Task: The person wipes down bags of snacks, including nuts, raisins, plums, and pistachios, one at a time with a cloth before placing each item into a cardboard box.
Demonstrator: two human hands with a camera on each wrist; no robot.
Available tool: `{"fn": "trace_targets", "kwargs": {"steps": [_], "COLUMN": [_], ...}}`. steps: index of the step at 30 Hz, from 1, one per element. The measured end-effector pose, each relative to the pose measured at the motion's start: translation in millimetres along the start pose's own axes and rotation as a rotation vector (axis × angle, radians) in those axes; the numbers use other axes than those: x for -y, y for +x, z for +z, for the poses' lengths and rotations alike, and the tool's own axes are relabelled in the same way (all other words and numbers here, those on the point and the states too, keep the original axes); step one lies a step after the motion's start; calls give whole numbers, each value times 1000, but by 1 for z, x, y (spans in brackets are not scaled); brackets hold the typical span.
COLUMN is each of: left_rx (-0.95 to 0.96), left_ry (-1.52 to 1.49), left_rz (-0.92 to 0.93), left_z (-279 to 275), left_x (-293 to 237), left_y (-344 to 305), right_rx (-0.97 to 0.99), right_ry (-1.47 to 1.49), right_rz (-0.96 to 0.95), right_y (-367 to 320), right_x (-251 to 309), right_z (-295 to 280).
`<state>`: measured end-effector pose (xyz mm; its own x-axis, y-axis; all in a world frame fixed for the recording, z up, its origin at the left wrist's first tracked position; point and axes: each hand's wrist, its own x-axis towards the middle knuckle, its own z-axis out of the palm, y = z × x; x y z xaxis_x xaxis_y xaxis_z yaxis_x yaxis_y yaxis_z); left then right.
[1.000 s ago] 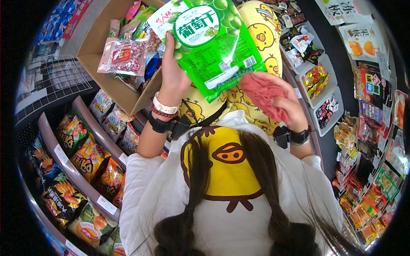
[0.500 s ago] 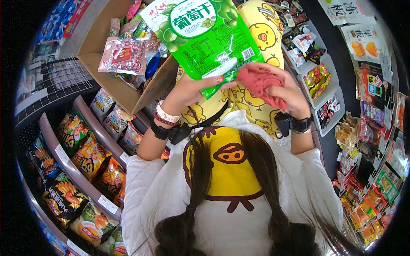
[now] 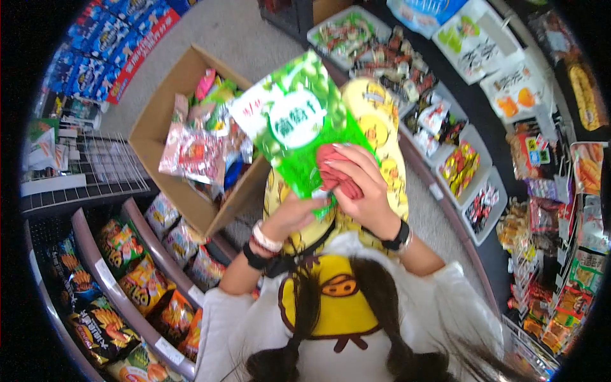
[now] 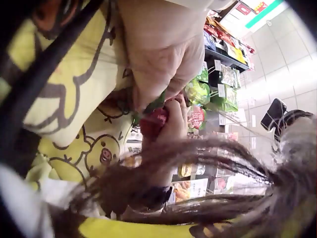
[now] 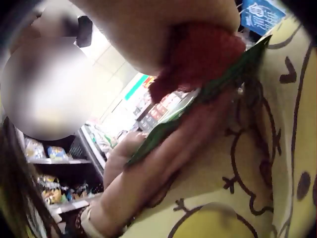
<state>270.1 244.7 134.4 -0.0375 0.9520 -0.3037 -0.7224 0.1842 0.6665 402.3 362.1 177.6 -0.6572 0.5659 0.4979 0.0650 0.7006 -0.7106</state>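
In the head view, the green bag (image 3: pixel 321 130) is over the patterned trousers (image 3: pixel 375 105), its long axis running roughly from 11 to 5 o'clock. The left hand (image 3: pixel 289 213) grips the low end, around 6 o'clock from the bag's middle, with its thumb on the near face. The right hand (image 3: pixel 369 194) is at 4 to 5 o'clock and has the bunched red cloth (image 3: pixel 334 167) between fingers and thumb, against the lower part of the face. Of the two, the right hand reaches further up the bag. The cardboard box (image 3: pixel 153 127) holding packets (image 3: pixel 194 153) stands at 8 to 9 o'clock from the bag; trays of small sweets (image 3: pixel 476 137) lie toward 3 o'clock.

In the left wrist view, the left hand fills 12 o'clock, with a dark green edge of the bag below its fingers. The red cloth and the right hand are just beyond, toward 6 o'clock; how the right fingers bend cannot be told here.

In the right wrist view, the bag is seen nearly edge-on, running from 7 or 8 to 1 or 2 o'clock. The red cloth lies along its 12 o'clock side; the left fingers extend, blurred, along its 6 o'clock side.
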Motion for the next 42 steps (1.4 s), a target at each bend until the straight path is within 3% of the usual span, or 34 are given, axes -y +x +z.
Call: {"fn": "trace_targets", "kwargs": {"steps": [2,4,5,6,7,8,10,15,20,24,27,29,30,33,37,40,42], "left_rx": [-67,-101,-95,-34,7,54,116,35,-88,-158,-272,-368,-453,-787,-1257,-1472,-1292], "left_ry": [54,185,229,218,82,-53,-82,-123,20,39,46,119,194,421,812,1167,1253], "left_rz": [-50,-93,-72,28,-1,-49,12,62,216,511,694,781,828,1027,763,584,476], "left_z": [4,9,7,-2,-6,-10,-13,4,21,-36,-93,-137,-162,-242,-333,-324,-301], "left_x": [-2,-9,-8,4,6,9,15,0,-50,-97,-125,-134,-134,-122,-109,-111,-118], "left_y": [-3,-7,-8,-3,-1,1,3,7,-22,-36,-39,-31,-25,2,12,16,18], "right_rx": [-126,-216,-189,-39,220,294,265,-47,-284,-379,-312,-296,-294,-324,-348,-331,-245], "right_ry": [29,-89,22,-81,66,294,243,25,-72,-19,69,333,447,387,430,526,526], "right_rz": [209,247,250,83,26,-114,-125,-18,91,252,236,306,340,299,210,82,59], "right_y": [9,16,10,6,-2,-8,-14,-7,-10,-31,-43,-36,-28,3,55,101,133], "right_x": [-4,-6,-8,-6,-1,13,21,5,-10,-19,-27,-18,-19,-19,-10,-4,3], "right_z": [-7,-14,-8,-6,-6,-4,-14,-18,-37,-72,-87,-102,-112,-158,-227,-265,-281]}}
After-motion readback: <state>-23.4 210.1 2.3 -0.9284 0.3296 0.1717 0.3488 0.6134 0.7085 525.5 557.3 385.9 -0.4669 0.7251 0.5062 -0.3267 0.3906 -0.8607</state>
